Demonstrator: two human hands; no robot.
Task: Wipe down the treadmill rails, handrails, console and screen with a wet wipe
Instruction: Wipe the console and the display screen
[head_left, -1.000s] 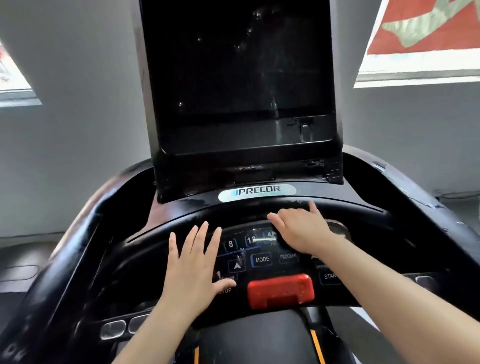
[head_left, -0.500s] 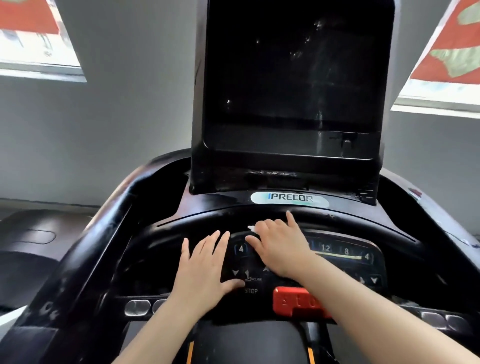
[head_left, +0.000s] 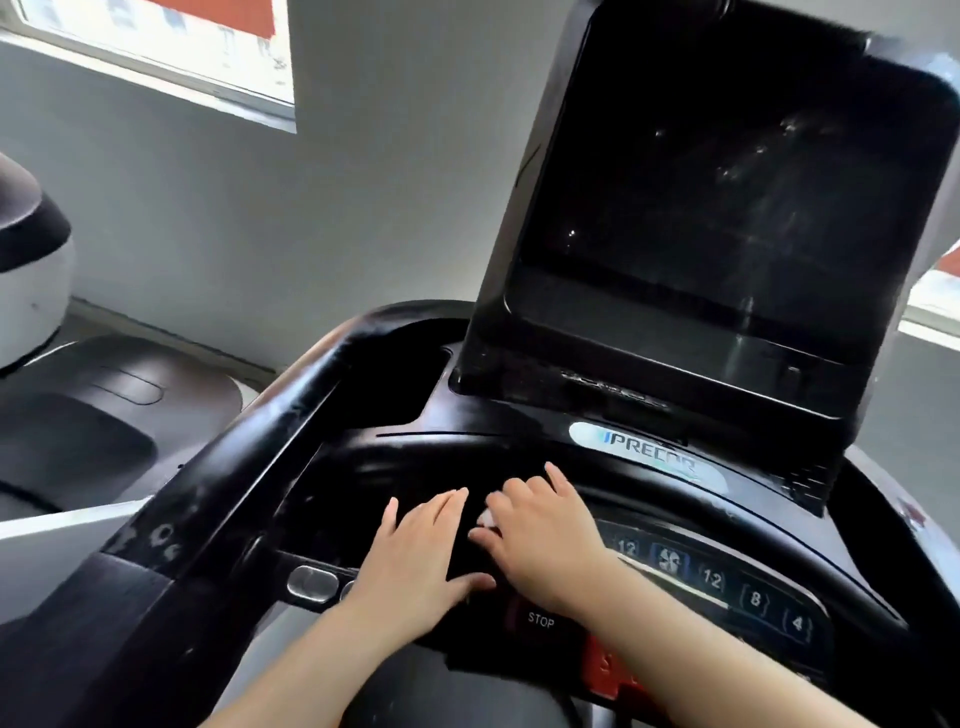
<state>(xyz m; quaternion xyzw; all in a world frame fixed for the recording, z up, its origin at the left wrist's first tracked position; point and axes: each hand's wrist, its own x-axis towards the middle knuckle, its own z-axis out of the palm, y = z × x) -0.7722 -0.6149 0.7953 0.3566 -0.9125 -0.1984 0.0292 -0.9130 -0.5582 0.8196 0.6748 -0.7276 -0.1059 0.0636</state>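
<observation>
One screen (head_left: 727, 208), dark, top corner cut off; one console (head_left: 415, 467), its red stop bar half hidden by my right arm; my left hand (head_left: 415, 561) flat, fingers straight; my right hand (head_left: 545, 530) pressing one wet wipe (head_left: 485, 517), mostly covered, grip unclear.

Count, head view: two hands on the console (head_left: 519, 467), left hand (head_left: 415, 556) and right hand (head_left: 545, 540); one wet wipe (head_left: 487, 517), only a sliver visible. One dark screen (head_left: 727, 208) far right; one red stop bar (head_left: 608, 665) near. One silver grip sensor (head_left: 311, 582) fully visible at near left; five lit keys (head_left: 711, 577) at right.
</observation>
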